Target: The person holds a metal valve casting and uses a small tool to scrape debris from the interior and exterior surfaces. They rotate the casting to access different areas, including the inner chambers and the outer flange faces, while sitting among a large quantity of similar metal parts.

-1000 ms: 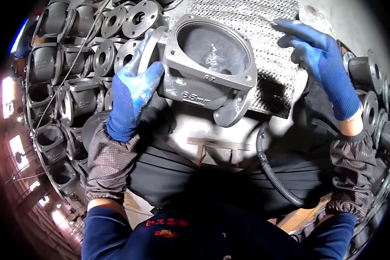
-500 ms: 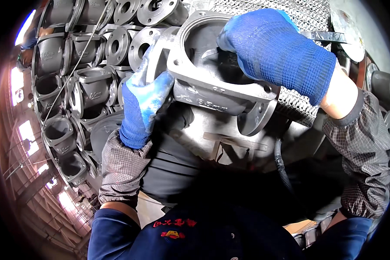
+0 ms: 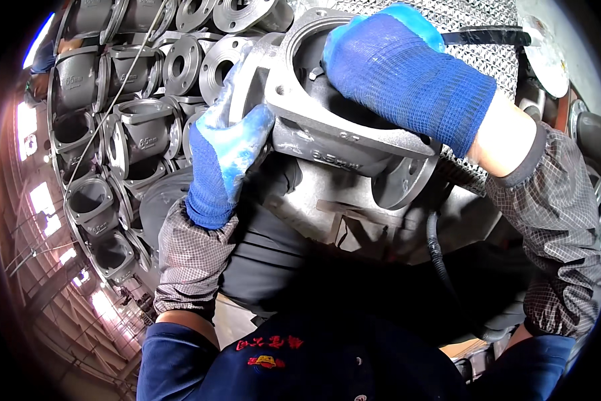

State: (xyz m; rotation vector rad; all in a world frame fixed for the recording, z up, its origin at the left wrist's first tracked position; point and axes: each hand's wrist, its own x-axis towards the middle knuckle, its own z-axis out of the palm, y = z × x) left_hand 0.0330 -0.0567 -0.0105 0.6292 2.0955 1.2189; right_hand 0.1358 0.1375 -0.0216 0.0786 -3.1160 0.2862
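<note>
A grey cast-metal valve body [image 3: 340, 150] with a wide, open square-cornered flange on top is tilted before me. My left hand [image 3: 230, 144], in a blue coated glove, is closed around its left end flange, thumb toward me. My right hand [image 3: 400, 73], gloved the same way, reaches over the opening in a closed grip on a scraper-like hand tool. The tool's flat dark bar [image 3: 484, 36] sticks out behind the fist, and its small metal tip [image 3: 316, 73] shows inside the cavity. Most of the tool is hidden by the glove.
Rows of similar valve castings [image 3: 143, 134] are stacked at the left. A textured metal mesh surface [image 3: 477, 67] lies behind the workpiece, with a pale disc-shaped object [image 3: 547, 57] at its right. A ribbed hose [image 3: 434, 244] runs down near my legs. More castings [image 3: 591, 130] stand far right.
My right hand has shifted left and slightly up, deeper over the opening. The tool's bar has swung upward. The valve body has tilted slightly, with my left hand still around its flange.
</note>
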